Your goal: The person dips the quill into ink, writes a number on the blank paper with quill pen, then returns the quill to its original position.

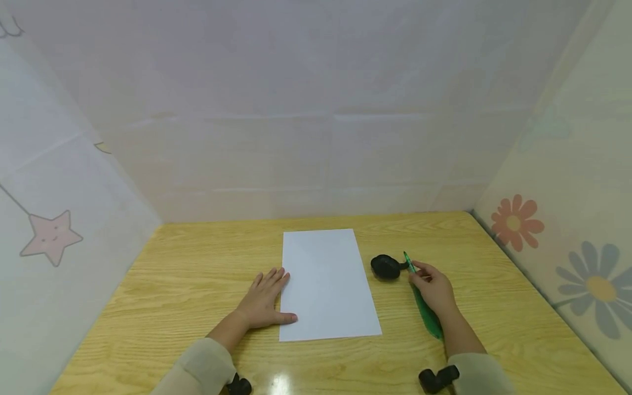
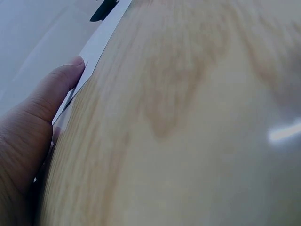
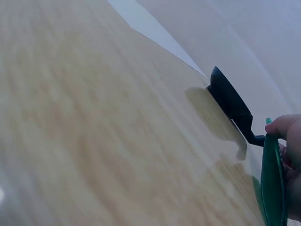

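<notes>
A blank sheet of white paper (image 1: 326, 285) lies on the wooden table in front of me. My left hand (image 1: 263, 303) rests with spread fingers along its left edge, thumb and fingertips over the paper. To the right of the sheet, my right hand (image 1: 436, 289) pinches a green leaf-shaped pen (image 1: 427, 315) between thumb and fingers. Its narrow end points away from me and its broad leaf end back toward me. Beside that narrow end sits a black rounded object (image 1: 386, 267) with a short bent stem, which the pen's narrow end overlaps in the head view.
The wooden table (image 1: 197, 274) has a pale cloth wall (image 1: 316, 137) behind it and printed side walls left and right. Small black devices are strapped at both wrists. Light glares off the table near its front edge.
</notes>
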Motion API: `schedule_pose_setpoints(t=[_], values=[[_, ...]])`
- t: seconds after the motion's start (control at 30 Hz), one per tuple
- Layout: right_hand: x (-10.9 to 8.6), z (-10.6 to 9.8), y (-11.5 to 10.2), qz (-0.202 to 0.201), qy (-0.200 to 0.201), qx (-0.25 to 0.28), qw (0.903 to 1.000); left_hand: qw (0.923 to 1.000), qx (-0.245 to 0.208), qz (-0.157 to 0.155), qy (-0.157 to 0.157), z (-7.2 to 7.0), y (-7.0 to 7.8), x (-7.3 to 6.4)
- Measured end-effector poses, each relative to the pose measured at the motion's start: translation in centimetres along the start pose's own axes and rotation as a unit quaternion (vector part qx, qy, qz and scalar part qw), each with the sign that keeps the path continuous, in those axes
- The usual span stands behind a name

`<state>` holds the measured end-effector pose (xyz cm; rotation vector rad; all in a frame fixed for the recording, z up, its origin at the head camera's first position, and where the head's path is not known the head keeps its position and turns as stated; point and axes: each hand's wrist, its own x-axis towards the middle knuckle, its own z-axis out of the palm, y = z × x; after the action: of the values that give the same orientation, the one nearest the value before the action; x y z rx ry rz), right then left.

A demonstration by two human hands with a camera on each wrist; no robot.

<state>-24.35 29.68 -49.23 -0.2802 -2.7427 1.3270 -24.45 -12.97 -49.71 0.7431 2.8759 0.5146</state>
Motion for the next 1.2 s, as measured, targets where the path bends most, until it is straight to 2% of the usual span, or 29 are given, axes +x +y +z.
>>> schedule_pose_setpoints(t=[0.17, 0.47, 0.63, 1.0, 1.2], values=[[-0.1, 0.0, -0.4, 0.008, 0.014, 0.025, 0.9995, 1.0000, -0.004, 0.001, 0.000, -0.1, 0.0, -0.1], [-0.4, 0.6, -1.7, 0.031, 0.023, 0.105, 0.9937, 1.0000, -0.001, 0.002, 0.003, 0.0, 0.1, -0.1], [-0.8, 1.0, -2.8, 0.021, 0.023, 0.124, 0.9917, 1.0000, -0.002, 0.003, 0.004, 0.0, 0.1, -0.1], [-1.2, 1.6, -4.0, -0.034, -0.016, 0.129, 0.9910, 1.0000, -0.007, 0.002, 0.002, -0.3, 0.3, -0.3], [-1.4, 1.5, -4.2, -0.032, -0.044, 0.176, 0.9829, 1.0000, -0.005, 0.003, 0.007, -0.2, 0.3, -0.3]])
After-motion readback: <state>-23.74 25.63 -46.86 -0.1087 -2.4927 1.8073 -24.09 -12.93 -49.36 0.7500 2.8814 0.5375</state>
